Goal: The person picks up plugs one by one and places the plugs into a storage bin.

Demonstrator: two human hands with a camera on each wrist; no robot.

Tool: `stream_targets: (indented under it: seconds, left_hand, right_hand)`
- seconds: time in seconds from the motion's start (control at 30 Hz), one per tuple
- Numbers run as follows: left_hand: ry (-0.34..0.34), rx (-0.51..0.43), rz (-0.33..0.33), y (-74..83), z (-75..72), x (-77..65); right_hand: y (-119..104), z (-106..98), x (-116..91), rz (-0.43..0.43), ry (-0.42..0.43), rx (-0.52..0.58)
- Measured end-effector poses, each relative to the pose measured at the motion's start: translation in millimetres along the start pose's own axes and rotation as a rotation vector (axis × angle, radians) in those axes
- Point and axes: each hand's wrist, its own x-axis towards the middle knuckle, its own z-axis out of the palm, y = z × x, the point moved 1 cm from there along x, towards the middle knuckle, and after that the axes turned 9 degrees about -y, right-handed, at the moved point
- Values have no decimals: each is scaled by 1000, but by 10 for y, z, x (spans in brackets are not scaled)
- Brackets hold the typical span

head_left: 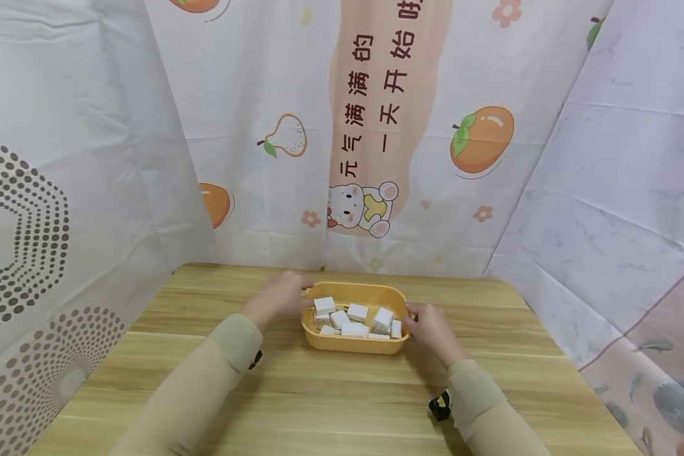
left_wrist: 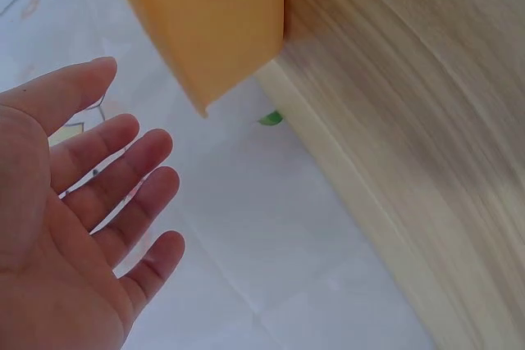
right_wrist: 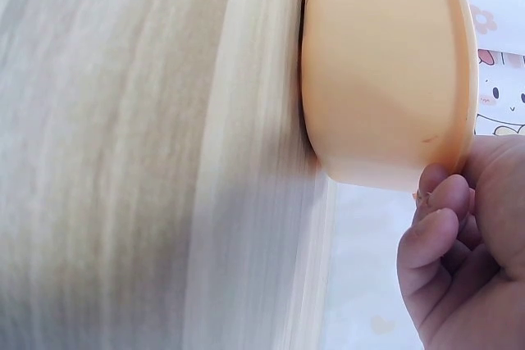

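A yellow-orange plastic basket (head_left: 353, 345) sits on the table, holding several white charger plugs (head_left: 354, 330) in a loose pile. At its right end my right hand (head_left: 431, 327) pinches the rim. In the right wrist view, the curled fingers (right_wrist: 439, 231) press against the basket's outer wall (right_wrist: 385, 63). My left hand (head_left: 280, 294) is by the basket's left end. The left wrist view shows this hand (left_wrist: 90, 194) palm up front, fingers spread and relaxed, with a gap between them and the basket's corner (left_wrist: 217, 30).
The wood-grain table (head_left: 330, 405) extends on all sides of the basket. Behind its far edge hangs a white curtain (head_left: 262, 209) printed with fruit and lettering. More curtains hang at the left (head_left: 137, 190) and right (head_left: 604, 190). A black wrist device (head_left: 440, 406) is at the right sleeve.
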Motion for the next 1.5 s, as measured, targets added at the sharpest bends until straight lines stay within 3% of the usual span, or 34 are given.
stream_targets:
  seconds: [0.2,0.77,1.5]
  left_hand:
    - [29,8,30,-66,-67,-149]
    - [65,78,38,-337,-132,-554]
    - [15,-34,106,-709,-157,-1049]
  right_hand:
    - [0,5,4,-7,7,-6]
    - [-15,-4,6,-28,12,-34]
    - [-16,-15,1,-17,-5,-20]
